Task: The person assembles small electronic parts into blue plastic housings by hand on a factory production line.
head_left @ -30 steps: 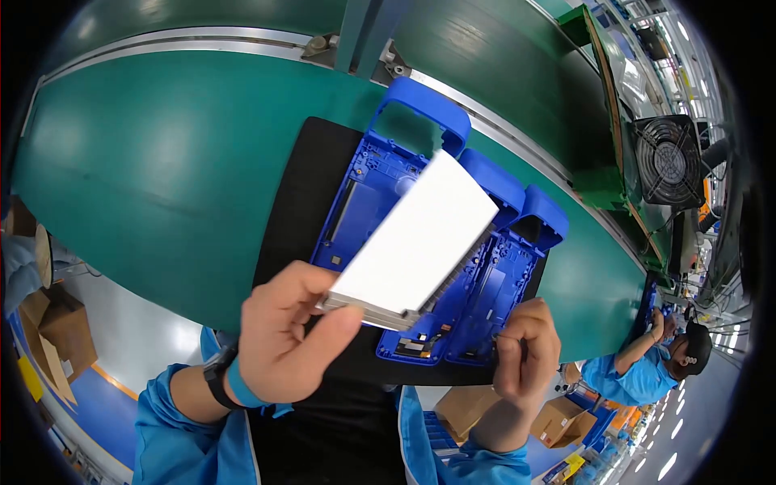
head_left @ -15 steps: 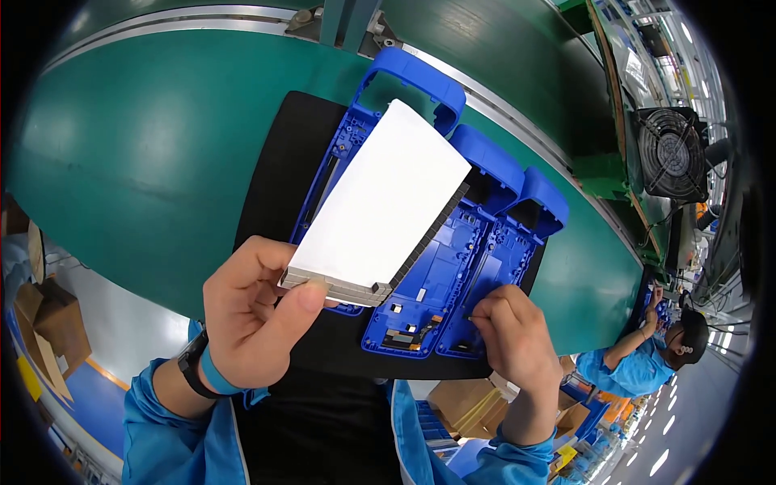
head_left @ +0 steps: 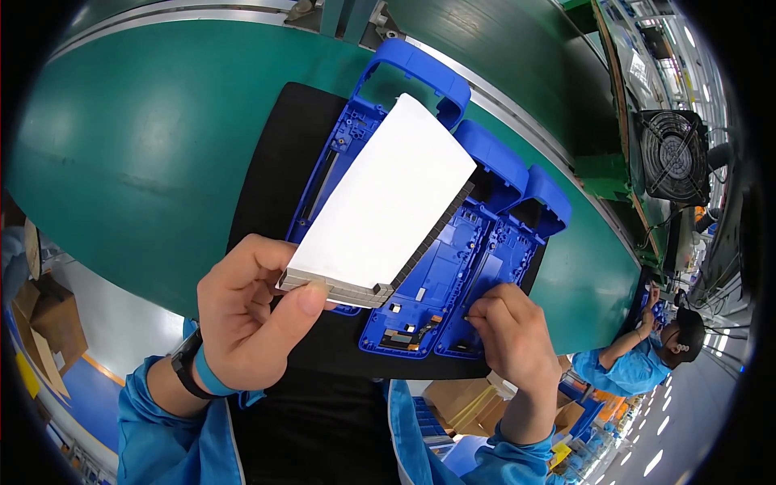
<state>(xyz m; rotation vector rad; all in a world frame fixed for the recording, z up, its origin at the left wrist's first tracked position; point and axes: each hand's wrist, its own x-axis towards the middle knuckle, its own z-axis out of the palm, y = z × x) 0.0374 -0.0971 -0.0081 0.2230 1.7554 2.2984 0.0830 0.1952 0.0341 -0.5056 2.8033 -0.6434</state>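
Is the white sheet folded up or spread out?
Spread out: the sheet shows one broad white face with no visible fold, its lower end held by the left hand.

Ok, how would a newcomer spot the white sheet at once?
On the green work surface lies a black mat bearing blue plastic housings. Over them, the left hand holds the white sheet. Unlike the housings, it is plain white, with grey strips along two edges.

left hand [head_left: 257, 325], right hand [head_left: 516, 333]: pinch grips
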